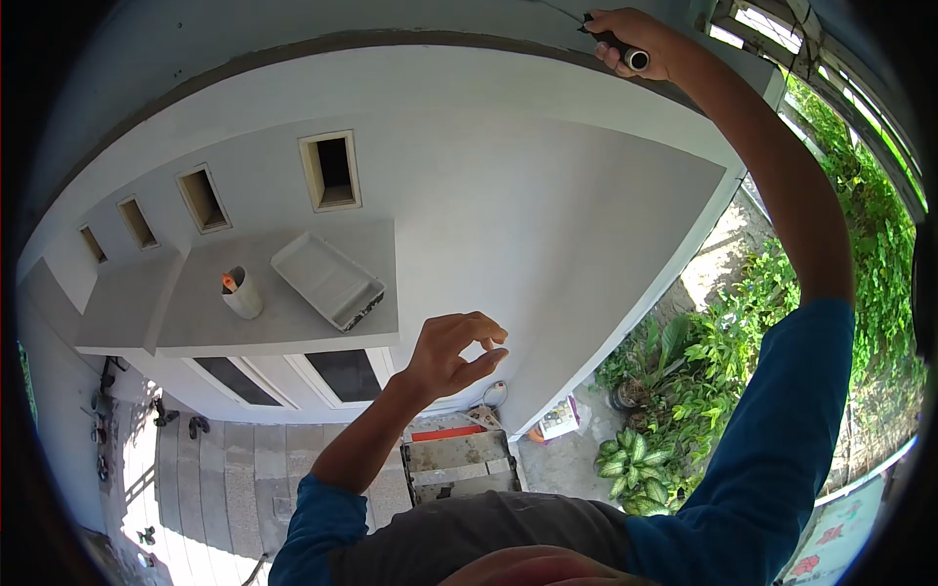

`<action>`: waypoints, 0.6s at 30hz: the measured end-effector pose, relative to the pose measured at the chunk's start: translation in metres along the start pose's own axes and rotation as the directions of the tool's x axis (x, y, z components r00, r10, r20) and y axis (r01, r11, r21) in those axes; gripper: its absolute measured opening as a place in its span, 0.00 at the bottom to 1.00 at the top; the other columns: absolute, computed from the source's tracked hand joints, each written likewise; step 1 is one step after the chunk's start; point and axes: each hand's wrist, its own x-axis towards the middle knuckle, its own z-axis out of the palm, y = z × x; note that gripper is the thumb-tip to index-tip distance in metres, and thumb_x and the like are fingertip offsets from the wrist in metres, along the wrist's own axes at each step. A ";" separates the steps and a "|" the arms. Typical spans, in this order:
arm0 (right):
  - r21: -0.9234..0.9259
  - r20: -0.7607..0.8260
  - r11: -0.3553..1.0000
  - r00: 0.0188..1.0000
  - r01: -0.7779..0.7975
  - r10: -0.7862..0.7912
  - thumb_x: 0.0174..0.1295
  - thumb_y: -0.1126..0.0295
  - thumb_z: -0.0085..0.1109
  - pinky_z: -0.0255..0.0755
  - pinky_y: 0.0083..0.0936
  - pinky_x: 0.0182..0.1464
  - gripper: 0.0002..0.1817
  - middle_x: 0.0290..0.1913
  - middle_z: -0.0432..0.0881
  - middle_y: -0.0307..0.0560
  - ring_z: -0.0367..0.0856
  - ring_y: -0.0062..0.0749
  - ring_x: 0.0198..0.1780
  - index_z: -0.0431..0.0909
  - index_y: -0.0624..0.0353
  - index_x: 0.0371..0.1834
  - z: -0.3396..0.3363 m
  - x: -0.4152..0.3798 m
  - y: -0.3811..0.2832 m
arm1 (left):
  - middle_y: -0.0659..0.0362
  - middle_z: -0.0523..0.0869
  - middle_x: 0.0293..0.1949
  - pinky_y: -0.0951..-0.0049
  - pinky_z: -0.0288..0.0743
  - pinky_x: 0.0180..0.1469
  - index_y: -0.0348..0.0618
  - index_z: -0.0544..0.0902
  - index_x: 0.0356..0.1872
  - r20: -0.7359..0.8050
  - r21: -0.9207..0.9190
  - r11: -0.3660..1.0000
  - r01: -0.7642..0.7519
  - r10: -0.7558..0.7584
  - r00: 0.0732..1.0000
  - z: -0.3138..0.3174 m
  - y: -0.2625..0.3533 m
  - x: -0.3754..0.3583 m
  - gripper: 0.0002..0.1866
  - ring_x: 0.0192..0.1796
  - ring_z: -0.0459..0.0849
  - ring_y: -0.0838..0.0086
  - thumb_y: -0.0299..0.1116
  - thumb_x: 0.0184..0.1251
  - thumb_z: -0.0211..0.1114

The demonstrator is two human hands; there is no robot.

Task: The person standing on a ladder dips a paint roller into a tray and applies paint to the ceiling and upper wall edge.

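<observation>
My right hand is raised high at the top of the view, close under the ceiling edge. Its fingers are wrapped round the black handle of a paint roller. A thin metal rod runs up and left from the handle, and the roller's head is out of view. Lower down, my left hand hovers in front of the white wall. The fingers there are curved with the thumb apart, and nothing is between them.
On the grey ledge lie a white paint tray and a white cup with an orange-handled tool inside. Square openings pierce the wall. Below me is a paint-stained platform. Plants grow at right.
</observation>
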 end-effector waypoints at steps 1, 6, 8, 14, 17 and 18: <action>-0.012 -0.035 1.000 0.999 -0.011 0.010 0.74 0.62 0.51 0.62 0.13 0.15 0.20 0.24 0.73 0.35 0.69 0.13 0.17 0.66 0.44 0.68 0.000 -0.004 -0.001 | 0.54 0.88 0.33 0.73 0.80 0.32 0.40 0.81 0.41 0.010 -0.011 1.000 0.004 -0.004 1.000 0.002 0.003 0.003 0.10 0.29 0.88 0.70 0.25 0.60 0.71; 0.022 0.039 0.999 0.998 -0.042 0.042 0.74 0.63 0.50 0.59 0.13 0.17 0.21 0.24 0.72 0.35 0.66 0.13 0.17 0.66 0.42 0.68 -0.011 -0.019 0.021 | 0.54 0.89 0.33 0.73 0.81 0.34 0.39 0.81 0.40 0.007 -0.031 0.998 -0.046 0.046 0.999 0.008 0.007 0.011 0.08 0.30 0.88 0.70 0.24 0.60 0.69; -0.001 0.051 0.999 0.998 -0.037 0.037 0.74 0.63 0.50 0.59 0.14 0.17 0.20 0.24 0.72 0.36 0.66 0.13 0.17 0.66 0.42 0.68 0.003 -0.018 0.033 | 0.54 0.89 0.34 0.73 0.81 0.34 0.40 0.81 0.41 0.050 -0.014 1.000 -0.011 0.012 0.999 0.005 0.009 0.006 0.09 0.30 0.88 0.70 0.24 0.60 0.69; 0.060 0.040 0.987 0.988 0.148 -0.151 0.74 0.66 0.48 0.61 0.18 0.18 0.16 0.24 0.72 0.38 0.68 0.17 0.18 0.67 0.47 0.63 0.028 0.015 0.025 | 0.54 0.89 0.33 0.73 0.81 0.34 0.40 0.81 0.42 0.016 0.018 1.000 0.001 -0.001 1.000 -0.010 0.012 0.004 0.09 0.30 0.88 0.70 0.24 0.61 0.68; 0.073 0.003 0.952 0.954 0.298 -0.299 0.75 0.65 0.47 0.63 0.21 0.18 0.18 0.22 0.71 0.37 0.68 0.18 0.18 0.65 0.50 0.66 0.026 0.071 -0.015 | 0.55 0.89 0.33 0.73 0.81 0.34 0.40 0.81 0.42 -0.010 0.036 0.999 0.001 -0.001 1.000 -0.016 0.012 -0.001 0.09 0.30 0.88 0.70 0.24 0.60 0.68; 0.080 -0.068 0.950 0.953 0.301 -0.296 0.77 0.64 0.45 0.66 0.26 0.22 0.10 0.25 0.71 0.41 0.69 0.24 0.21 0.67 0.55 0.54 0.019 0.097 -0.036 | 0.55 0.89 0.33 0.74 0.81 0.34 0.40 0.81 0.41 -0.017 0.046 0.999 0.018 -0.017 1.000 -0.017 0.011 -0.003 0.09 0.30 0.88 0.70 0.23 0.60 0.68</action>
